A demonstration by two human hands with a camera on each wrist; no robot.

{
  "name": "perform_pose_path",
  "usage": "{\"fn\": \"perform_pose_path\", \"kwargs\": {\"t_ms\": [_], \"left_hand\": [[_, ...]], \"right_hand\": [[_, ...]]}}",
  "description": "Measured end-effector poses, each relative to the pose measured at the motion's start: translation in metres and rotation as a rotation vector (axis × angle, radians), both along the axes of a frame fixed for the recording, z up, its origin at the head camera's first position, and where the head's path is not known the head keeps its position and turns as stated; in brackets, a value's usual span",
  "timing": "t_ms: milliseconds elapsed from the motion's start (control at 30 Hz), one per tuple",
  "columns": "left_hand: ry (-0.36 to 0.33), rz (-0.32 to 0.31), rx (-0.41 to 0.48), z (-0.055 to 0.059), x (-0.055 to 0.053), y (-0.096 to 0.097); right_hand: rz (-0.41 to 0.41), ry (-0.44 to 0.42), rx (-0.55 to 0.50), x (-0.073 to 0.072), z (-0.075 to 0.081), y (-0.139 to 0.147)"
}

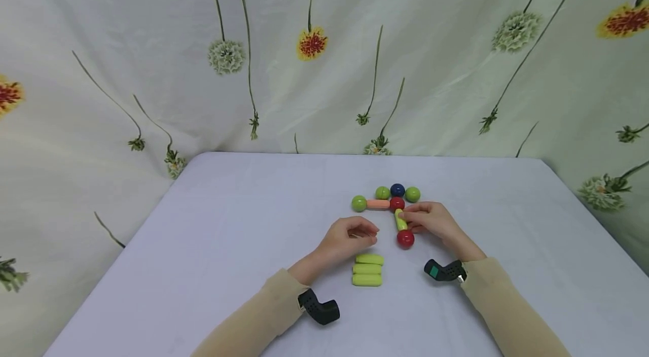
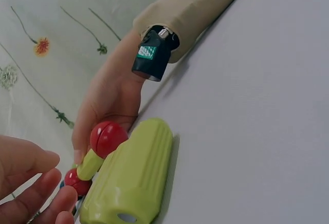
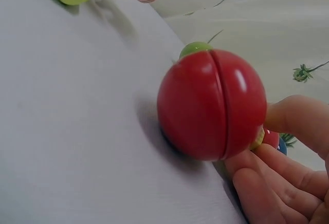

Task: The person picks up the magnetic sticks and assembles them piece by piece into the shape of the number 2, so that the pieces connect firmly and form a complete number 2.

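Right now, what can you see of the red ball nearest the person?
The red ball is glossy, like painted wood or plastic, with a groove running around it. It sits on the pale tabletop at the near end of a yellow-green rod, apparently touching it. The right hand grips that rod; whether it also touches the ball is unclear.

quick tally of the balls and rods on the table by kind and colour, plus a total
Green balls: 3
Red balls: 2
Dark blue balls: 1
Orange rods: 1
Yellow-green rods: 4, one of them pinched by the right hand
Total: 11
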State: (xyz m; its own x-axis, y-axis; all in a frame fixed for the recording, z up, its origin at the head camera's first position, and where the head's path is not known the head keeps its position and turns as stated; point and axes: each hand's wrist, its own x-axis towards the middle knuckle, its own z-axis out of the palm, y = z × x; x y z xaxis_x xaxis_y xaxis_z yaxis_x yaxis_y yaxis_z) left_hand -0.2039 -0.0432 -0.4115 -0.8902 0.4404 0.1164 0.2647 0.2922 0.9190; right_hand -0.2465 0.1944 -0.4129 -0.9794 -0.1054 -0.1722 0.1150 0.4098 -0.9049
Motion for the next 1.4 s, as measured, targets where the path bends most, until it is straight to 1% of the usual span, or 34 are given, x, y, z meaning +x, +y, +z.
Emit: {"fn": "perform_pose_path", "kwargs": {"t_ms": [67, 267, 400, 533, 667, 767, 900, 1100, 1267, 1400], "left_hand": [[0.007, -0.006, -0.004, 0.003, 0.004, -0.003], [0.012, -0.03, -0.017, 0.021, 0.021, -0.013], [0.015, -0.036, -0.015, 0.022, 0.025, -0.019], [0.005, -0.057, 0.002, 0.02, 0.025, -0.024], [-0.015, -0.108, 0.002, 0.003, 0.016, -0.029], [-0.031, -0.145, -0.019, -0.01, 0.007, -0.032], [-0.038, -0.17, -0.049, -0.011, 0.006, -0.033], [-0.03, -0.179, -0.067, -0.011, 0.006, -0.031], [-0.009, -0.173, -0.077, -0.013, 0.006, -0.031], [0.021, -0.175, -0.079, -0.015, 0.005, -0.031]], "right_hand": [[-0.001, 0.0, 0.011, 0.0, 0.0, 0.0], [0.006, 0.004, 0.004, 0.0, 0.001, 0.0], [0.011, 0.007, -0.009, 0.0, 0.001, 0.0], [0.011, 0.005, -0.013, 0.0, -0.001, 0.0], [0.009, 0.006, -0.016, 0.0, -0.002, 0.0], [0.005, 0.002, -0.013, 0.0, -0.001, 0.0], [-0.002, -0.004, -0.006, 0.001, 0.001, 0.0], [0.011, -0.004, -0.02, 0.001, 0.002, 0.001], [0.016, -0.004, -0.028, 0.001, 0.0, 0.002], [0.017, -0.001, -0.029, 0.0, -0.001, 0.002]]}}
